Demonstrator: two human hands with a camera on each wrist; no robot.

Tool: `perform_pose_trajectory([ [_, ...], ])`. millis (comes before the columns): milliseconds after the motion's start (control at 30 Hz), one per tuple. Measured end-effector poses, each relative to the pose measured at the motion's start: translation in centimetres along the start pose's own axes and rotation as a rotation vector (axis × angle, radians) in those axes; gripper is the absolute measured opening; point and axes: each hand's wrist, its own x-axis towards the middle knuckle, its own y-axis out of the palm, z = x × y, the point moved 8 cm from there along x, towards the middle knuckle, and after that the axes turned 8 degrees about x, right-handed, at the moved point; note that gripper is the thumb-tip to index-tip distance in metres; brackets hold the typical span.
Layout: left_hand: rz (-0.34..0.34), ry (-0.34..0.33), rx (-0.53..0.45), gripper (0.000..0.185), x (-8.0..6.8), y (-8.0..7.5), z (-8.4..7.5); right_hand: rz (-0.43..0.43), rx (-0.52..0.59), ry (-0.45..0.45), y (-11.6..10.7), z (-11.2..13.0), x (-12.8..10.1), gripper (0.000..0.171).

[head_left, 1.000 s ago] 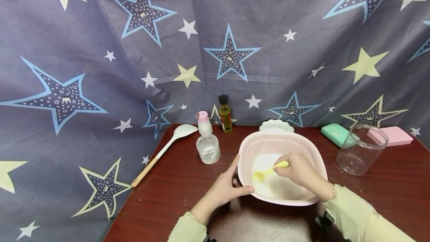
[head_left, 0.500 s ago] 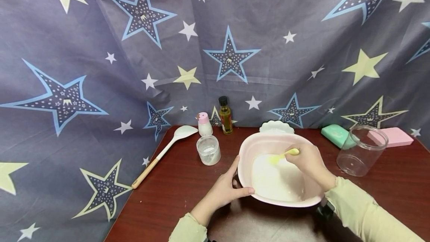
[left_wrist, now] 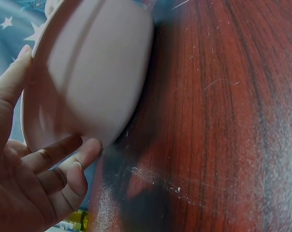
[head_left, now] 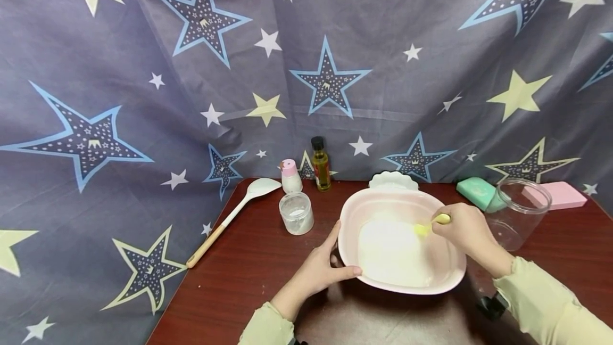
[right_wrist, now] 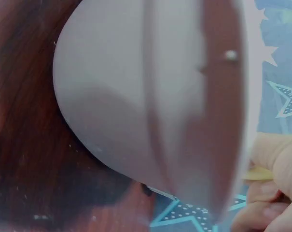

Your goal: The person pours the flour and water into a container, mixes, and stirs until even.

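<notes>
Left hand [head_left: 325,269] gripped the bowl [head_left: 450,276] rim on the table [head_left: 239,281], thumb over the edge, fingers curled under. Right hand [head_left: 466,233] pinched the spoon [head_left: 428,226] in the white powder [head_left: 390,252]. Risk: a hard stir near the right wall could've flicked powder out or tipped the bowl.

bowl [head_left: 445,268] mid table [head_left: 249,281], left hand [head_left: 318,270] on its left rim, right hand [head_left: 466,233] with spoon [head_left: 431,224] over right side; small cup [head_left: 297,213] left of bowl, two bottles [head_left: 321,164] behind, jar [head_left: 519,212] right
</notes>
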Motion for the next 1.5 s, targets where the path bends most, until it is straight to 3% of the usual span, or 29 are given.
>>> perform_pose_trajectory([
  [333,0.007,0.009,-0.040,0.108,0.1,0.0,0.0,0.150,-0.044,-0.011,-0.2,1.5,-1.5,0.003],
  [500,0.011,0.007,-0.055,0.108,0.1,0.1,0.0,0.248,0.027,0.030,0.2,1.6,-2.2,0.004],
  [667,0.012,0.007,-0.056,0.109,0.1,0.0,-0.1,0.304,0.144,0.000,1.1,1.9,-2.7,0.005],
  [1000,0.011,0.002,-0.060,0.108,0.1,0.1,-0.1,0.268,0.342,-0.174,3.9,4.1,-2.5,0.007],
  [1200,0.003,0.013,-0.036,0.109,0.2,0.1,-0.1,0.191,0.339,-0.229,5.1,5.2,-1.8,0.007],
  [1300,-0.001,0.019,-0.018,0.109,0.2,0.1,-0.2,0.147,0.319,-0.220,5.4,5.3,-1.3,0.006],
  [1500,-0.001,0.006,-0.012,0.109,0.2,0.1,-0.1,0.074,0.266,-0.118,5.3,4.5,-0.1,0.005],
])
